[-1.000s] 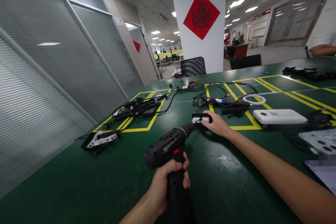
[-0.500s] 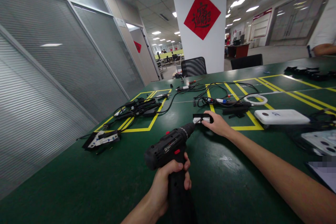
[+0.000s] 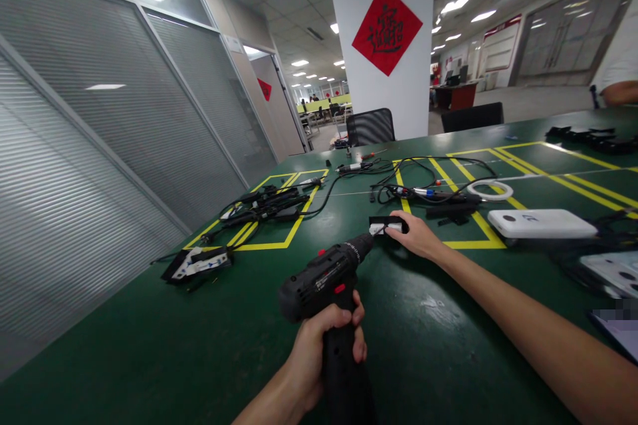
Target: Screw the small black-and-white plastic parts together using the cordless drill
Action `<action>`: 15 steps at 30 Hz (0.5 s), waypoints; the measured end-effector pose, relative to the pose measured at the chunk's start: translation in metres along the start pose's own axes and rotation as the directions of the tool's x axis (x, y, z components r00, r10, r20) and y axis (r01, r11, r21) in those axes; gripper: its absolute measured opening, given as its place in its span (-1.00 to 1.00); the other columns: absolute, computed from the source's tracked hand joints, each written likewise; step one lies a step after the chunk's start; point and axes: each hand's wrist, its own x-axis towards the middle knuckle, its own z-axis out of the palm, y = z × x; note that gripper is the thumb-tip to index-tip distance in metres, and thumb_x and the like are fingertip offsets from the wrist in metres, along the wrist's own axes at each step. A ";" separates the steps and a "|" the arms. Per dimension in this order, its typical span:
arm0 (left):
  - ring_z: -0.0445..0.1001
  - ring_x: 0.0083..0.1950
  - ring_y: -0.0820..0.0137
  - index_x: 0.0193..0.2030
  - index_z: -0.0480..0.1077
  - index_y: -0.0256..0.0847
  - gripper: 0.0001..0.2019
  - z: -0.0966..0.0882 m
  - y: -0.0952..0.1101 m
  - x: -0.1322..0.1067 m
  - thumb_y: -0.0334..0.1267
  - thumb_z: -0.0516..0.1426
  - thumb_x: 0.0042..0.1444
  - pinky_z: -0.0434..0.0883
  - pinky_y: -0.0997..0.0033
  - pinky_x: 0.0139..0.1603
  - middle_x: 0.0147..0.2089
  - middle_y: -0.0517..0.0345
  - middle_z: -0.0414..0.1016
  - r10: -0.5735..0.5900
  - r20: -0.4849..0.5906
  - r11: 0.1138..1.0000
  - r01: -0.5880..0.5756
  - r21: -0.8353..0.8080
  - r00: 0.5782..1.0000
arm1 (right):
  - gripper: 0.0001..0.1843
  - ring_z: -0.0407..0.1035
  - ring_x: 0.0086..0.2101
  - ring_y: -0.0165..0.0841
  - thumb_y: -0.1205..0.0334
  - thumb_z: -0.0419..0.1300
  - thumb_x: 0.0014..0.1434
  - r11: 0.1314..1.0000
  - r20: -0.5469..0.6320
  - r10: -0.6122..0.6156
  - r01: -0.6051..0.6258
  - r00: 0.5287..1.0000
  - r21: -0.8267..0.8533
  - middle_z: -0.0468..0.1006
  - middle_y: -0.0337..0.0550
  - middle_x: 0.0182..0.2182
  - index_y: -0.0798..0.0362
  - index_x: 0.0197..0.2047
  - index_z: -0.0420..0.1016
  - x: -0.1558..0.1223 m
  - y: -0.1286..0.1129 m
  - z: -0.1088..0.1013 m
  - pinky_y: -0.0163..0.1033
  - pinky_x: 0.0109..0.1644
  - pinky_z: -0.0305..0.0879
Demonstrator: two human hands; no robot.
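Observation:
My left hand [image 3: 323, 339] is wrapped round the handle of a black cordless drill [image 3: 319, 289] with red buttons. The drill's chuck points away from me, and its bit reaches up to a small black-and-white part [image 3: 379, 228]. Whether the tip touches that part cannot be made out. My right hand [image 3: 411, 234] pinches the part's right end between thumb and fingers at the table surface. What exactly this part is does not show; it looks like a white block with a black backing.
Bundled black cables [image 3: 269, 206] lie on the green table [image 3: 199, 345] to the left, near a black-and-white piece [image 3: 199, 264]. Beyond my right hand are more cables, a white ring [image 3: 490, 190] and a white device [image 3: 541, 224]. A person's arm [image 3: 621, 93] rests at the far right.
The whole view has shifted slightly. The drill and both hands keep the same grips, with the bit still at the small part.

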 end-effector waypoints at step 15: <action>0.23 -0.64 0.54 -0.22 0.25 -0.27 -0.80 -0.001 -0.001 0.000 -0.39 -0.12 0.04 0.25 0.34 -0.45 -0.40 0.21 0.21 -0.006 0.004 1.000 0.006 -0.008 1.000 | -0.63 0.37 -0.25 -0.31 0.10 0.11 0.04 0.998 0.005 0.028 -0.028 1.000 0.049 0.49 -0.15 -0.22 0.04 -0.09 0.39 0.000 -0.004 -0.001 -0.26 -0.16 0.25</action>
